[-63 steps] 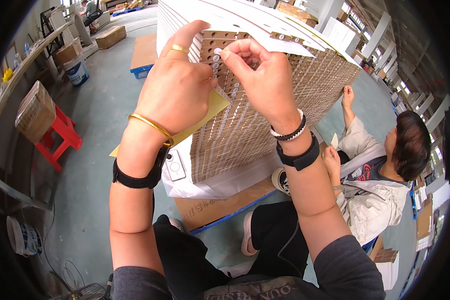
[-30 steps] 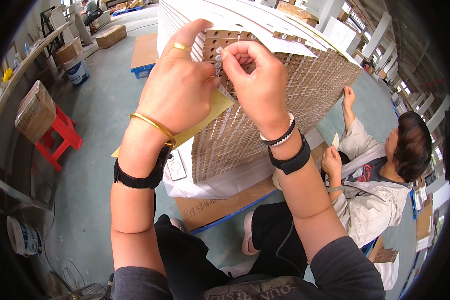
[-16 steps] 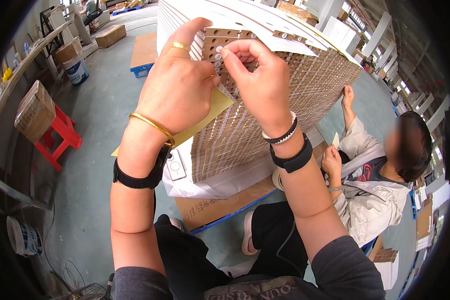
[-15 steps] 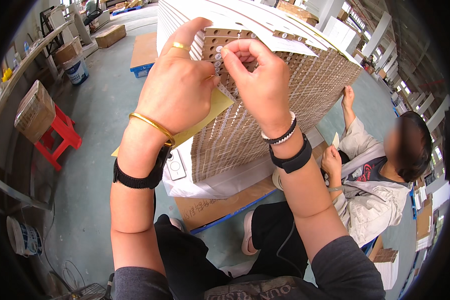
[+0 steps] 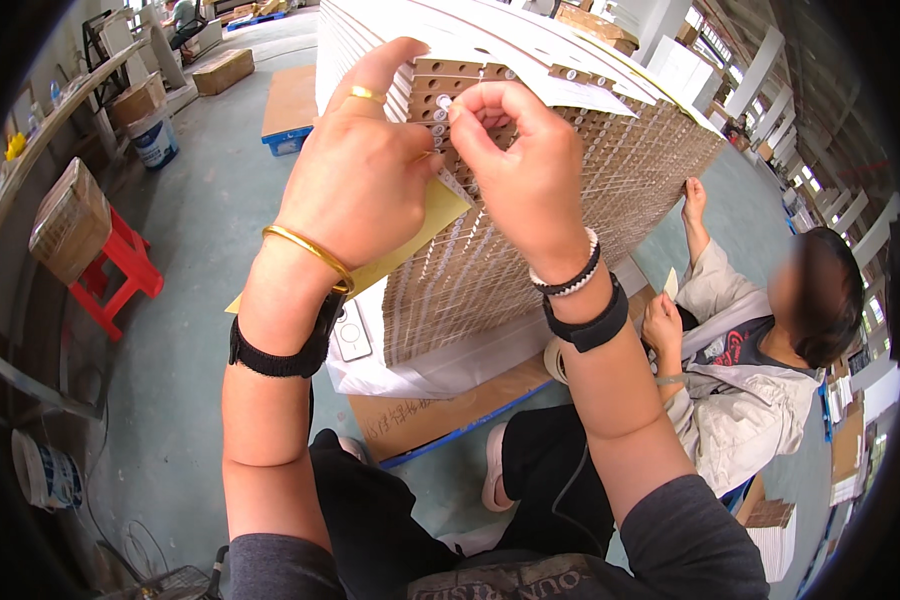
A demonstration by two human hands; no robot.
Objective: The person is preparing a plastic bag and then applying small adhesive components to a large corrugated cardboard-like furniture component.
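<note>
My left hand [image 5: 365, 170] lies against the near corner of a tall stack of white boards with brown, hole-lined edges [image 5: 530, 205]. Its index finger reaches up along the corner, while the thumb and lower fingers close on a yellow sticker sheet [image 5: 410, 245], which hangs below the palm. Beside it, my right hand [image 5: 525, 150] is pinched at the holes, with a small round white sticker [image 5: 444, 102] at its fingertips. More white round stickers run in a row down the brown edge just beneath. The palm side of my left hand is hidden.
At the right, a co-worker [image 5: 750, 370] touches the stack and holds a small yellow paper [image 5: 671, 283]. A phone [image 5: 351, 331] lies by the stack's base on white wrapping. A red stool [image 5: 120, 270] bearing a carton [image 5: 71, 210] and a paint bucket [image 5: 153, 140] stand left.
My right hand has shifted very slightly right and down, its fingertips still by the sticker. My left hand keeps its place on the corner with the yellow sheet.
</note>
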